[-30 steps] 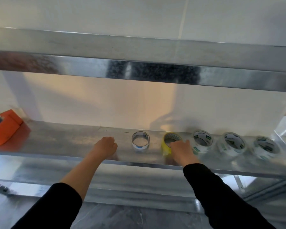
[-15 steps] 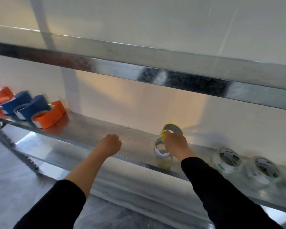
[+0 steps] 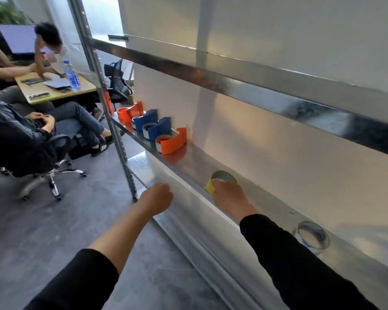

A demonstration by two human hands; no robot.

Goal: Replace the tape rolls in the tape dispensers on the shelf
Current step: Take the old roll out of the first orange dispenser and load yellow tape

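Note:
My right hand (image 3: 227, 195) grips a yellow tape roll (image 3: 222, 179) just above the metal shelf (image 3: 195, 162). My left hand (image 3: 156, 199) hangs in front of the shelf's front edge as a loose fist and holds nothing. Further left on the shelf stands a row of tape dispensers: the nearest orange dispenser (image 3: 171, 142), two blue dispensers (image 3: 154, 127) and a far orange dispenser (image 3: 130, 113). A clear tape roll (image 3: 313, 237) lies on the shelf to the right of my right arm.
An upper shelf beam (image 3: 255, 79) runs overhead. A perforated shelf upright (image 3: 121, 142) stands at the left end. Beyond it, people sit on office chairs (image 3: 52, 175) around a table (image 3: 54, 86) with a water bottle.
My right hand has carried the yellow roll leftward along the shelf, past the clear roll. The view swung left, so the whole dispenser row and the seated people now show.

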